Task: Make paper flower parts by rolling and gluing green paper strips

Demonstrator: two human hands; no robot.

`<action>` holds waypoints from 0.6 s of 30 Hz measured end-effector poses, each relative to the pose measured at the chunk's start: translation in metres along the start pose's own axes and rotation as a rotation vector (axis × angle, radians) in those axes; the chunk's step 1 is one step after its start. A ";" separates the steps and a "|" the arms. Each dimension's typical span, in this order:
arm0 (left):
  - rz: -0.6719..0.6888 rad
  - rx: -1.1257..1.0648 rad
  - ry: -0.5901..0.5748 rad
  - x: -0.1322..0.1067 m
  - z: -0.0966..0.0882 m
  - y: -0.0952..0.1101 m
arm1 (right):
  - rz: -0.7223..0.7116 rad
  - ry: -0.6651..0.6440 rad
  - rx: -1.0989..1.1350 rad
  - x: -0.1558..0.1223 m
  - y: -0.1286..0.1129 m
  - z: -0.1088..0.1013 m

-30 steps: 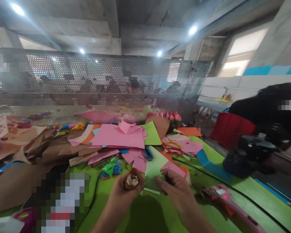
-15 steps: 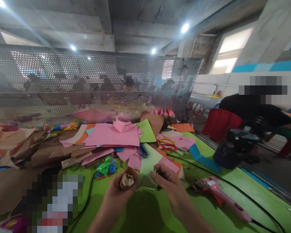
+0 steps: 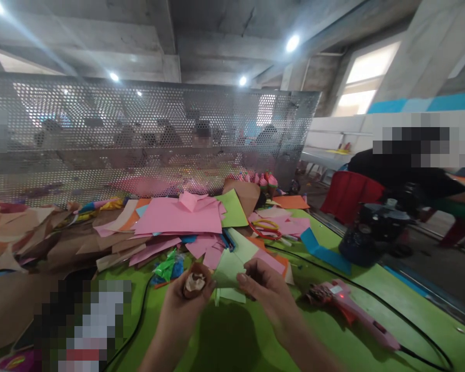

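My left hand (image 3: 180,307) is wrapped round a rolled piece of brown paper (image 3: 186,290). Its open end faces up, and crumpled whitish paper (image 3: 196,282) fills it. Opposite, my right hand (image 3: 269,292) has its fingers curled and its thumb pressed in. Whatever it pinches, if anything, is hidden. A pale green paper sheet (image 3: 229,266) lies behind and between the hands, close to the right thumb. Below it is a small pale green strip (image 3: 232,295). On the right, a pink glue gun (image 3: 362,315) with a lit red light rests on the green table (image 3: 310,346).
Pink sheets (image 3: 178,217) and brown paper (image 3: 73,248) are heaped at the back and left. Yellow-handled scissors (image 3: 266,225) lie behind my right hand. A black cord (image 3: 356,287) crosses the right side. A perforated metal screen (image 3: 151,113) stands behind; a person (image 3: 395,170) sits at right.
My left hand has shifted slightly left with the brown paper roll, and the gap between my hands has widened. More of the pale green paper shows between them.
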State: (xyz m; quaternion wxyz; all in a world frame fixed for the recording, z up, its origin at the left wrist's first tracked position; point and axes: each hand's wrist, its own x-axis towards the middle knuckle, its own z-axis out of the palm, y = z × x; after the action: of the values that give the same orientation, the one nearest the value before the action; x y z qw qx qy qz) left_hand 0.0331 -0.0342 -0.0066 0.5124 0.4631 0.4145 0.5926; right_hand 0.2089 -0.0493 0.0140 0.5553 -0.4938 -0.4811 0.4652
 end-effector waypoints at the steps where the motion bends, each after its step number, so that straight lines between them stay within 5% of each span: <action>1: -0.003 -0.001 -0.016 0.000 -0.001 -0.001 | -0.005 0.001 -0.002 0.001 0.001 0.000; 18: 0.028 -0.047 -0.077 0.001 0.007 0.005 | -0.008 -0.004 -0.077 0.003 0.002 -0.006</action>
State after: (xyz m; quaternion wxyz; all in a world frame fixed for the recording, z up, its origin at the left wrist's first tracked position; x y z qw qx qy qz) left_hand 0.0383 -0.0333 0.0001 0.5304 0.4793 0.3741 0.5908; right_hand 0.2147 -0.0466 0.0118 0.5369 -0.5119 -0.5018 0.4449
